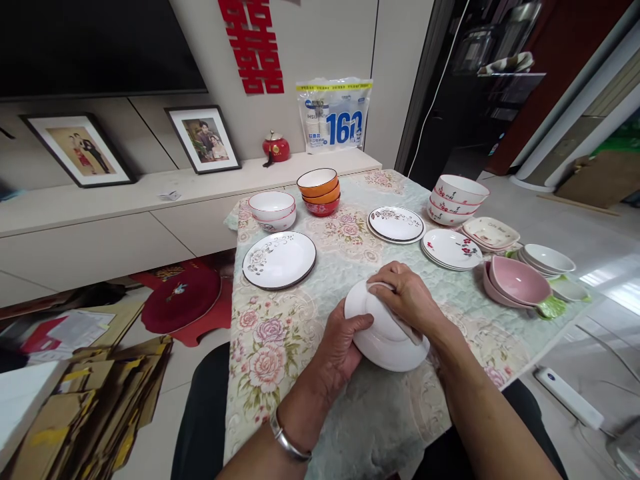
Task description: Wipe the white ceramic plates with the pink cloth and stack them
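Observation:
A white dish [385,357] is tilted over the near part of the table, its underside facing up. My left hand [345,340] grips its left edge, the thumb lying on the underside. My right hand [407,297] is closed on a pale cloth [406,328] pressed against the dish's underside. Beyond my left hand lie stacked white plates with a dark rim [283,260]. White plates with red flowers [453,249] are stacked beyond my right hand, and another pair of dark-rimmed plates [397,223] lies farther back.
Bowls in orange and red [320,193], white bowls [273,208] and flowered bowls [457,199] stand along the table's back. Pink bowls [517,281] and small white bowls [547,259] are at right. A red stool [183,300] and cardboard [95,407] are left of the table [300,333].

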The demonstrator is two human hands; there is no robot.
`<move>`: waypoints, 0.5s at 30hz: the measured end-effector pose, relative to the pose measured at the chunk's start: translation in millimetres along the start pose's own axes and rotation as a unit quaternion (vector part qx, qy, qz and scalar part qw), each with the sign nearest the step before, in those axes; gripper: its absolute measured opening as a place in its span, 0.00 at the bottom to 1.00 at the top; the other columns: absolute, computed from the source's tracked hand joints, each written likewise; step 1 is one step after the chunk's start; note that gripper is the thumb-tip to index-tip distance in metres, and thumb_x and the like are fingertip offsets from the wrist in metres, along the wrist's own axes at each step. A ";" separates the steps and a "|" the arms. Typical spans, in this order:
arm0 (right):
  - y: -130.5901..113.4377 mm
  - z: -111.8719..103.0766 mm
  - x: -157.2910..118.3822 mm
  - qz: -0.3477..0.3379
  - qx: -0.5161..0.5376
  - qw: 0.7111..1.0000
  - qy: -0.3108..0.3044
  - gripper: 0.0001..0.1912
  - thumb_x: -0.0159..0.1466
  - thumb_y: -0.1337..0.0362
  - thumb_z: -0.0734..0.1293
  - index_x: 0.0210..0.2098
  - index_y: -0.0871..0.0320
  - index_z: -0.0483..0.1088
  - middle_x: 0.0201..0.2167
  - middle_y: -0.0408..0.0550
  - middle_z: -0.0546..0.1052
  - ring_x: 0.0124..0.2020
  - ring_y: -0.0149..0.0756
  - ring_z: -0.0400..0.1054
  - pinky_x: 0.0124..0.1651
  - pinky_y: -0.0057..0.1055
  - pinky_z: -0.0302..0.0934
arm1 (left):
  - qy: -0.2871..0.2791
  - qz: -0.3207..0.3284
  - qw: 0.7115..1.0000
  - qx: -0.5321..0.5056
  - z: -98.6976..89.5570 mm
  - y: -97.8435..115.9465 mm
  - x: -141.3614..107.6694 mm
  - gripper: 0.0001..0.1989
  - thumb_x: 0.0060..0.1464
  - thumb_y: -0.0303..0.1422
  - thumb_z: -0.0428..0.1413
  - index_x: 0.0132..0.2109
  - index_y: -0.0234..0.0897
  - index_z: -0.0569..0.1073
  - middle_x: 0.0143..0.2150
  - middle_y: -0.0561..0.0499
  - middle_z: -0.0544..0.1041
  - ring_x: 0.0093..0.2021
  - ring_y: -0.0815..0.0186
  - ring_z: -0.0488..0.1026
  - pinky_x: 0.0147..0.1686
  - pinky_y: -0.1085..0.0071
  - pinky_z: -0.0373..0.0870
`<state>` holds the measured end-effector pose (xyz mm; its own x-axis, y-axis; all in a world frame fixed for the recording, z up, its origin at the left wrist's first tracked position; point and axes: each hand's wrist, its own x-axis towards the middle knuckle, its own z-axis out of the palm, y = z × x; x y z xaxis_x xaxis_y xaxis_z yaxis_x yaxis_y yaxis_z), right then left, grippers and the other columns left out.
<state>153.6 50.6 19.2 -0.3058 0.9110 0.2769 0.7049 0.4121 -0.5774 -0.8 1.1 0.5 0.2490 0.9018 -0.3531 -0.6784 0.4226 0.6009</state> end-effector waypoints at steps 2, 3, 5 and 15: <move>4.9 -1.9 -0.2 0.036 -0.024 0.999 0.018 0.08 0.65 0.65 0.65 0.38 0.53 0.78 0.37 0.49 0.75 0.44 0.41 0.65 0.48 0.38 0.60 | 0.001 0.000 1.000 -0.009 0.1 0.2 -0.4 0.30 0.34 0.21 0.63 0.50 0.32 0.74 0.41 0.45 0.81 0.41 0.56 0.75 0.43 0.63 0.69; 4.6 -2.3 -0.6 0.040 -0.034 0.998 0.022 0.08 0.66 0.65 0.65 0.38 0.53 0.78 0.37 0.49 0.75 0.44 0.41 0.65 0.48 0.38 0.60 | -0.001 -0.001 1.000 -0.011 0.1 0.3 -0.5 0.31 0.34 0.20 0.63 0.51 0.33 0.73 0.42 0.45 0.81 0.41 0.56 0.75 0.43 0.62 0.69; -1.7 -2.0 -1.7 0.014 -0.037 0.999 0.012 0.08 0.65 0.66 0.65 0.38 0.53 0.78 0.37 0.48 0.74 0.44 0.41 0.65 0.47 0.37 0.60 | -0.004 -0.004 1.000 -0.010 0.3 0.6 -0.5 0.32 0.34 0.20 0.63 0.52 0.34 0.73 0.41 0.45 0.81 0.41 0.55 0.76 0.43 0.63 0.68; -7.0 -3.0 0.6 0.002 0.012 1.000 0.020 0.06 0.64 0.65 0.67 0.39 0.54 0.77 0.39 0.47 0.76 0.44 0.39 0.67 0.49 0.36 0.60 | -0.020 -0.004 1.000 -0.003 -0.3 0.6 -0.4 0.33 0.35 0.19 0.63 0.53 0.35 0.72 0.41 0.46 0.81 0.42 0.56 0.76 0.42 0.64 0.69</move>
<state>150.3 48.2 25.7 -0.2771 0.9114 0.3042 0.6900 0.4091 -0.5972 -1.5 1.0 0.8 0.2826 0.9010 -0.3291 -0.6807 0.4301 0.5930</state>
